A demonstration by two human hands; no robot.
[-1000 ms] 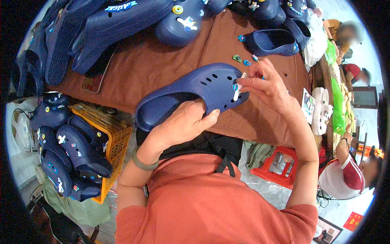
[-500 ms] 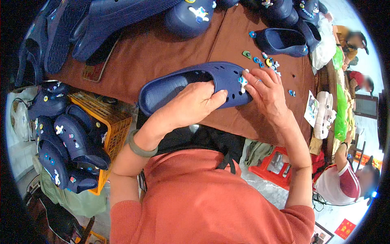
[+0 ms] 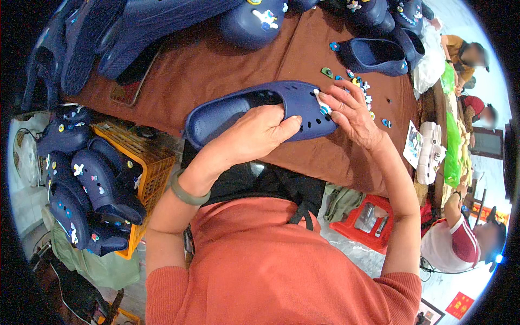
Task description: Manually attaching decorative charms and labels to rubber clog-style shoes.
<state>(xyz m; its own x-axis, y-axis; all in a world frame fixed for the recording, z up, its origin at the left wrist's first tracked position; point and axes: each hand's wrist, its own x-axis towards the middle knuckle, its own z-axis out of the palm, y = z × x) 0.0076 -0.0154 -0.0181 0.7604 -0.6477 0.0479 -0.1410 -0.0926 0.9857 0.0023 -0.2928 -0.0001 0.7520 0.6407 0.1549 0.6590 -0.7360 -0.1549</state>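
A navy blue foam clog (image 3: 208,120) with holes in its upper lies across the brown-covered table in front of me, toe to the right. My left hand (image 3: 257,132) is closed on the upper, its fingers inside the foot opening and its thumb on top. At the toe, my right hand (image 3: 353,116) has its thumb and fingertips on a white and blue shoe charm (image 3: 322,103). Whether the charm's stem sits in a hole is hidden. Several loose small charms (image 3: 357,82) lie just beyond the right hand. Past them stands another navy clog (image 3: 376,56).
Navy clogs (image 3: 100,176) with charms fill an orange crate (image 3: 157,157) at my left. More clogs (image 3: 162,21) are piled at the far left. A red stool (image 3: 368,225) stands at lower right. A white clog (image 3: 429,154) lies by a picture sheet (image 3: 413,143). Other people sit farther right.
The charm at the toe has turned and tilted under my right fingers, which have shifted slightly. My left hand keeps its hold on the clog.
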